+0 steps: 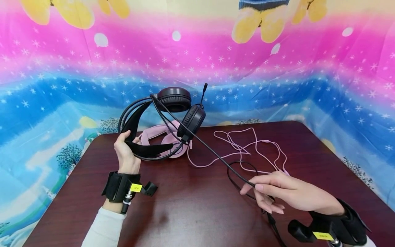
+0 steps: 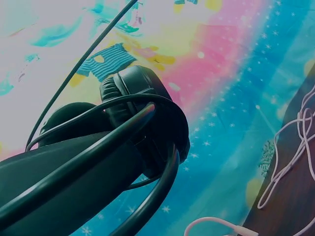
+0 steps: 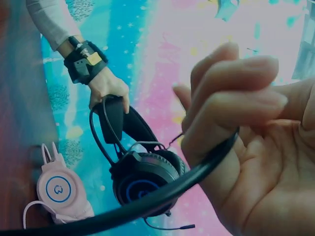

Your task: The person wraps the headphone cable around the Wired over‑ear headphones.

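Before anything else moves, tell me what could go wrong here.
The black cable, pinched in the right hand, crosses the pink cable in the head view and might snag. The left hand holds the black headphones by the headband, so the ear cups could swing into the pink headphones.

Left of centre, the front headset [image 1: 192, 120] is black, the rear headset [image 1: 154, 131] pink; the table [image 1: 191, 199] reddish-brown, the upper backdrop [image 1: 197, 58] white-snowflaked pink-and-blue.
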Available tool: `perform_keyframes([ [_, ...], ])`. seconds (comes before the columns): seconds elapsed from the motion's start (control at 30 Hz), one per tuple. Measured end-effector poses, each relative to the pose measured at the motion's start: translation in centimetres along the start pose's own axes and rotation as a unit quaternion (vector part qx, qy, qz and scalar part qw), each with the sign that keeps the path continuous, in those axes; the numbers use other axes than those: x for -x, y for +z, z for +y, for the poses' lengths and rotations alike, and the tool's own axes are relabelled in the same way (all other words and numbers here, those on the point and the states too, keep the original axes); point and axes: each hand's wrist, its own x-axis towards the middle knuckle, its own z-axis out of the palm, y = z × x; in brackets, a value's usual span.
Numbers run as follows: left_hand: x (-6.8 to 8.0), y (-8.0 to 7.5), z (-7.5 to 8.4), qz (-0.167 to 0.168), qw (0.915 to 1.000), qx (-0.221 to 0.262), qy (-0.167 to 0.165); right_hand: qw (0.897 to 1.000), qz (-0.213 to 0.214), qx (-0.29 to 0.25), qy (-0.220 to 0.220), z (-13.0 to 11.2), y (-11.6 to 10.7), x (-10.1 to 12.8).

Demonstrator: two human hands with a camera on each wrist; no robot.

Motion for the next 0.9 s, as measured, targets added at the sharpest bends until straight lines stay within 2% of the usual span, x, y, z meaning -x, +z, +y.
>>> perform_keyframes([
  [0.17,0.0,0.2,0.0,0.01,0.9999,0.008,-0.004,0.999,-0.025,-0.012,-0.021,0.1,-0.1,0.7],
  [0.37,0.0,0.5,-0.2,-0.007,0.9992,0.035,-0.02,0.996,-0.07,-0.002,-0.046,0.3,-0.6,0.7],
  [0.5,0.0,0.6,-0.2,-0.015,0.9975,0.056,-0.04,0.995,-0.091,-0.018,-0.043,0.8,-0.8,0.2],
  [0.9,0.5,0.5,-0.1,-0.051,0.9939,0.062,-0.075,0.989,-0.147,-0.025,0.003,2.8,-1.6,-1.2],
])
